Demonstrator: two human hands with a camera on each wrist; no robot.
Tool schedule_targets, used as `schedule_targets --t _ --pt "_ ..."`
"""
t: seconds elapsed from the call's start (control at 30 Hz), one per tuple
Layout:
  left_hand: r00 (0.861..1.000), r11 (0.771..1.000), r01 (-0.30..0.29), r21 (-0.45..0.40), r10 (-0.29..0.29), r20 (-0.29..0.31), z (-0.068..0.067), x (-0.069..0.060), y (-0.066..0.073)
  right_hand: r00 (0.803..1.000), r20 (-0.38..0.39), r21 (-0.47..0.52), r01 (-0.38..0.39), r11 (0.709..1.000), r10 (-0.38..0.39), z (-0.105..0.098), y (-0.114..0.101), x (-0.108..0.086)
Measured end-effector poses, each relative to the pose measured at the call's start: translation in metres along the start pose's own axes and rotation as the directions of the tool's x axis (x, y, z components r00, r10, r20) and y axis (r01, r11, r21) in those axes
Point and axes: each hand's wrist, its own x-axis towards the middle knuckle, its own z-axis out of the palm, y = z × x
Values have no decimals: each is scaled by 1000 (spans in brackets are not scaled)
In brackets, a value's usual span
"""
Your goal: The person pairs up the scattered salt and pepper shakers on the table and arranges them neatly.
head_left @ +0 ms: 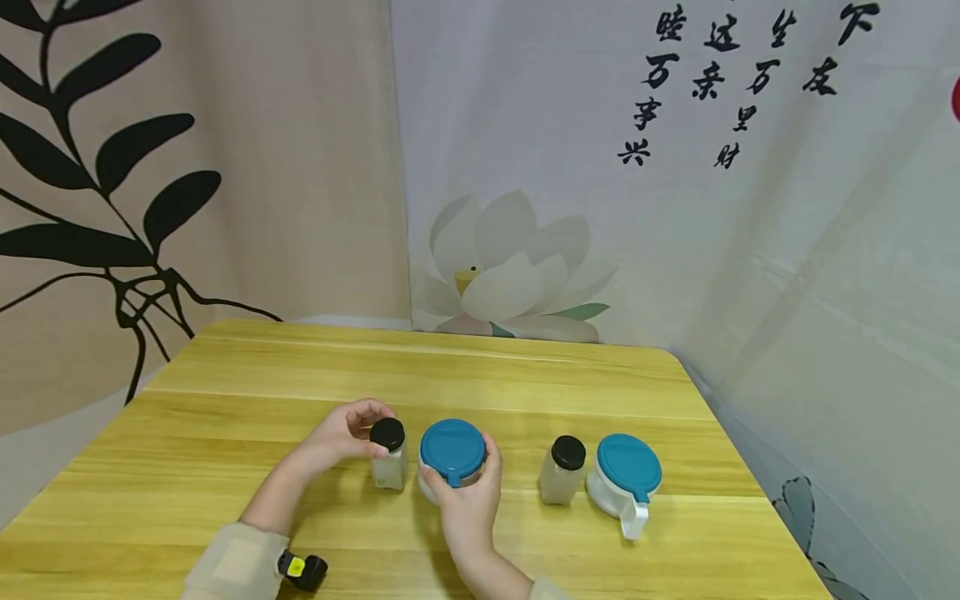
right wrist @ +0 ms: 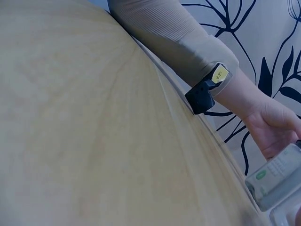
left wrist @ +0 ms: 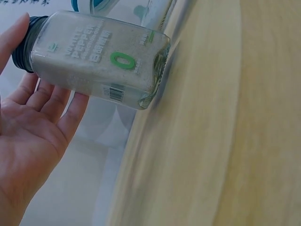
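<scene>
My left hand (head_left: 351, 435) pinches a glass pepper bottle (head_left: 389, 472) near its black cap, thumb on one side and fingers on the other. Pale powder fills most of that bottle (left wrist: 101, 59) in the left wrist view, and its side bears raised lettering and a green mark. Just to the right, my right hand (head_left: 472, 508) grips a white jar with a blue lid (head_left: 452, 450), thumb and fingers on opposite sides. The bottle and jar stand close together, slightly apart. In the right wrist view, the left hand (right wrist: 273, 127) and bottle (right wrist: 275, 176) show at the right edge.
Further right on the wooden table (head_left: 300, 375) stand a second black-capped bottle (head_left: 561, 479) and a second blue-lidded jar (head_left: 628, 467), its white handle toward me. A black wrist camera (head_left: 303, 571) sits on the left sleeve. Printed curtains hang behind the table.
</scene>
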Motion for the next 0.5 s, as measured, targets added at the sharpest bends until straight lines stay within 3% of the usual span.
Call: schedule_targets --t 0.5 --pt "1000 1000 10 14 -10 -6 0 0 1 1000 3 -9 2 1000 -2 1 2 1"
